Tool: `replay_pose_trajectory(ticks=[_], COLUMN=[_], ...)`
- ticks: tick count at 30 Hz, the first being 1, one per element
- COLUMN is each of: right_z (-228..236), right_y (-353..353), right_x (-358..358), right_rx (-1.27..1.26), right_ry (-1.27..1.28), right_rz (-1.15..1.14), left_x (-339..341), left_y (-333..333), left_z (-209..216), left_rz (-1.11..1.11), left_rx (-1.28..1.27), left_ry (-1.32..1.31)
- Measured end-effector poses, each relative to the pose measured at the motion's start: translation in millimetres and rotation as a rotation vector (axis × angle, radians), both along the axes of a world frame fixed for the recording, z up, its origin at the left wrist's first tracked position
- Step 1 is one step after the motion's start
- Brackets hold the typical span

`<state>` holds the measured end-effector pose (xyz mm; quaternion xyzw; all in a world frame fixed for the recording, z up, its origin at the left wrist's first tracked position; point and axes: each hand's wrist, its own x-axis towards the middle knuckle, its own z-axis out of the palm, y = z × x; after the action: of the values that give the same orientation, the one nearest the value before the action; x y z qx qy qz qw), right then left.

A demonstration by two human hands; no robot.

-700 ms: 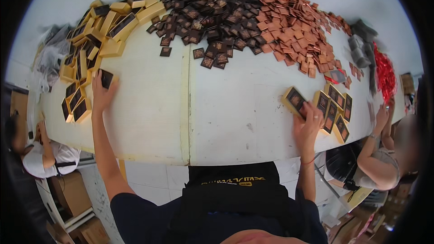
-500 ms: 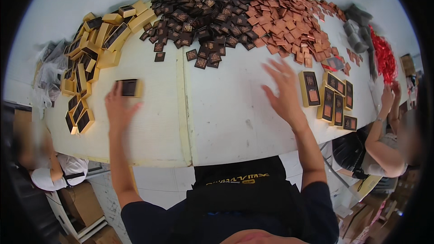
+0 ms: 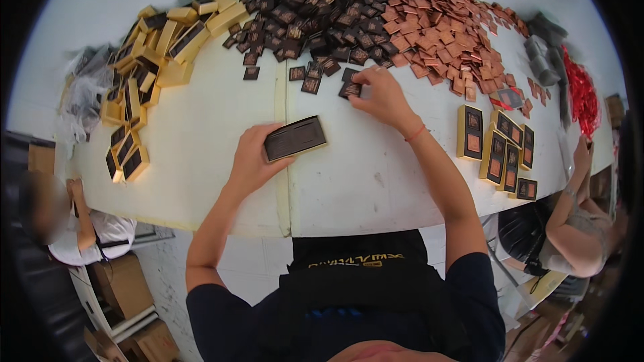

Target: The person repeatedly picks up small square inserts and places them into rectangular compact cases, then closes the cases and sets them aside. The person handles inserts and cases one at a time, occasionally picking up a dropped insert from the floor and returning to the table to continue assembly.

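My left hand (image 3: 256, 159) grips the near left end of a small gold-edged box (image 3: 295, 139) with a black insert, tilted over the table's middle seam. No squares show in its compartments. At the near edge of the dark pile, my right hand (image 3: 388, 97) has its thumb and fingers closed on a flat dark wrapped square (image 3: 349, 90). Another dark square touches it on the far side. A few loose dark squares (image 3: 310, 85) lie just left of that hand. The main heap of dark squares (image 3: 322, 10) spreads behind, beside a heap of copper-coloured squares (image 3: 443, 33).
Gold boxes with black inserts (image 3: 173, 72) are piled at the left. Several filled boxes (image 3: 495, 155) stand at the right, each with dark and copper squares. Beyond them are grey packs (image 3: 540, 57) and red ribbon (image 3: 582, 94). People sit at both table ends.
The gold box has come from the left side to the middle in my left hand. My right hand has moved left and away from me, from open to closed on a dark square.
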<state>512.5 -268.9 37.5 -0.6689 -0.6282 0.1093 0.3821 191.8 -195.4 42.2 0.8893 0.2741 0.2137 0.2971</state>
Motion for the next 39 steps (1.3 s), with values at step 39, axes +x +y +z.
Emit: replay_pose_trajectory(ticks=[39], right_z=[-1.2], right_y=[-2.5], right_x=[132.2], right_rx=[-0.044], right_ry=[-0.564], right_rz=[-0.479], left_x=[48.6], left_y=[-53.9], left_z=[-4.6], left_rz=[-0.241], left_rx=[0.364], left_ry=[-0.248])
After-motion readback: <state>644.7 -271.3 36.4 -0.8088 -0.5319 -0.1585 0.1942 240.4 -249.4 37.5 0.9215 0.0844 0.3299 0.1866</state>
